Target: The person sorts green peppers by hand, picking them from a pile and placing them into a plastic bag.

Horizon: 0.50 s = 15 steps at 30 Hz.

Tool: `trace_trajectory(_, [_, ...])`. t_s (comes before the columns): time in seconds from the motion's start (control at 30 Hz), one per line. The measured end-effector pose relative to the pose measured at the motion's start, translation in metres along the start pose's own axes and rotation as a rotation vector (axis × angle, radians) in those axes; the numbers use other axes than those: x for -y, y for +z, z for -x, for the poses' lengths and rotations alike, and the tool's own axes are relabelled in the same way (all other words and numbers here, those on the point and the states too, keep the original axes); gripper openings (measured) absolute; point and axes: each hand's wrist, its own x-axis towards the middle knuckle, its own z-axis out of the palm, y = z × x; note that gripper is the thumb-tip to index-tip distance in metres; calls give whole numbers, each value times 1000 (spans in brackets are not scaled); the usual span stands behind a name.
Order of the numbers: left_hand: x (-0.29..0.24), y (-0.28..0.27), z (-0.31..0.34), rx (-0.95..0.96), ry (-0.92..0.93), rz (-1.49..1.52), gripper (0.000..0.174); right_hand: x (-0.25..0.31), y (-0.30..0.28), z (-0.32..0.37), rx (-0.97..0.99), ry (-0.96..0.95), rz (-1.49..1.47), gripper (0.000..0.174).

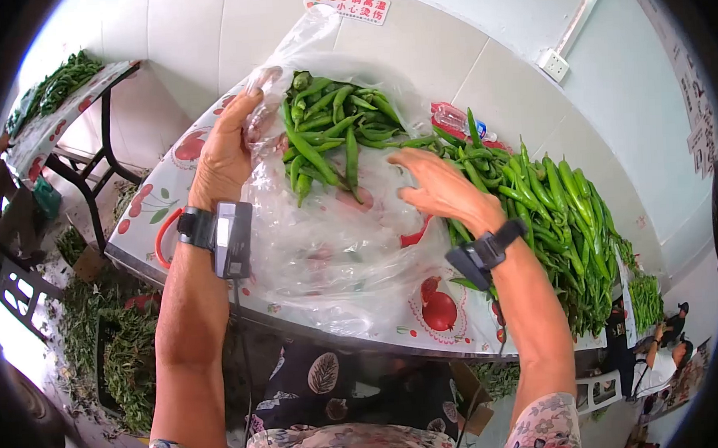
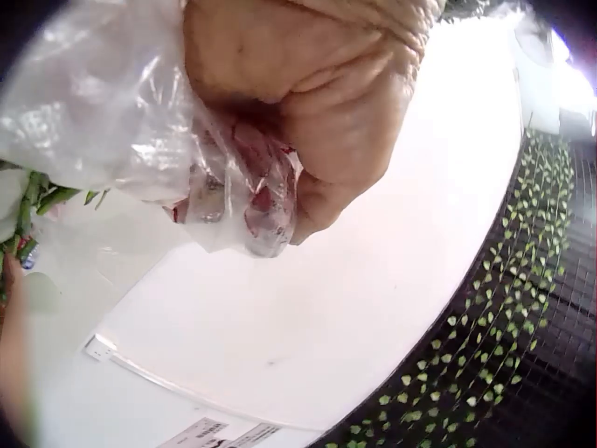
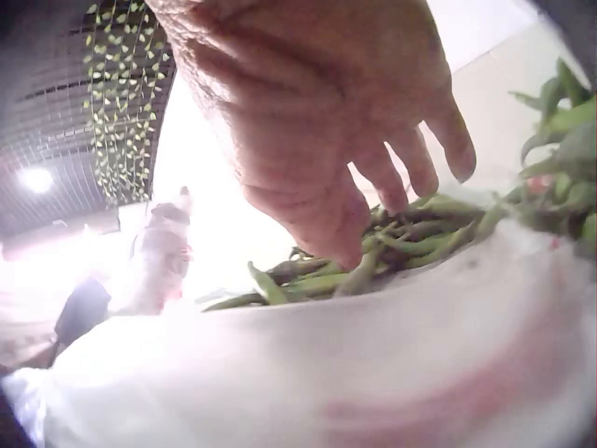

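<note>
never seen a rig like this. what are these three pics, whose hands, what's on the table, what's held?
No robot here, just a person's two bare hands. The wide picture comes from a camera worn on the head; the two close ones come from wrist cameras, one per arm. On the table lies a clear plastic bag with green peppers in it; right of it is a larger pepper pile. The left hand grips the bag. The right hand has its fingers spread and visibly holds nothing.
</note>
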Motion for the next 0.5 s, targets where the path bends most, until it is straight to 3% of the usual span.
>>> trace_trajectory(0.1, [-4,8,4,-156,-10,50,37,26,12,-36,-73,-65,-117,62])
trace_trajectory(0.2, [-4,15,7,-135,9,-7,37,44,25,-74,-132,-134,-130,72])
trace_trajectory(0.23, [-3,8,2,-75,-1,2,37,51,29,-81,-117,-120,-158,75])
trace_trajectory(0.33, [1,13,2,-231,9,30,38,61,39,-94,-52,-59,-248,83])
trace_trajectory(0.4, [1,17,3,-191,11,29,38,62,43,-100,9,-2,-310,87])
trace_trajectory(0.5, [1,9,4,-106,5,24,38,50,40,-101,63,61,-216,72])
